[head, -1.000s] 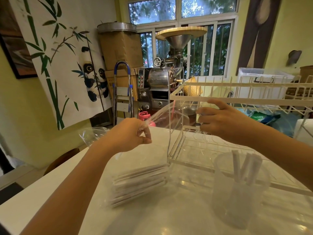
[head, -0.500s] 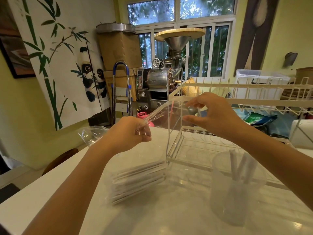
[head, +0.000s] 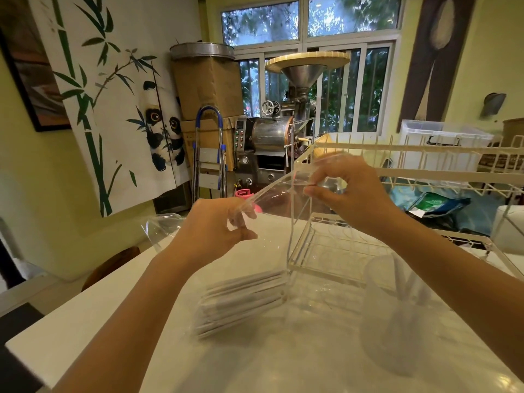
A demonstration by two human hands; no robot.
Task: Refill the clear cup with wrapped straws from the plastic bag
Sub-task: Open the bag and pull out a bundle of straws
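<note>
Hands pinch the bag's (head: 272, 217) mouth: my left hand (head: 215, 228) and right hand (head: 348, 194) each grip an edge. Straws (head: 241, 302) lie inside on the worktop (head: 113, 313), cup (head: 397, 313) near right.

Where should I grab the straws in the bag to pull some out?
Grip the straws by their right ends, beside the acrylic stand. They lie flat in a stack, and the bag seems to open on that side, where both hands, left hand and right hand, pinch its film. Reach in from the right and slide a bunch out lengthwise.
</note>
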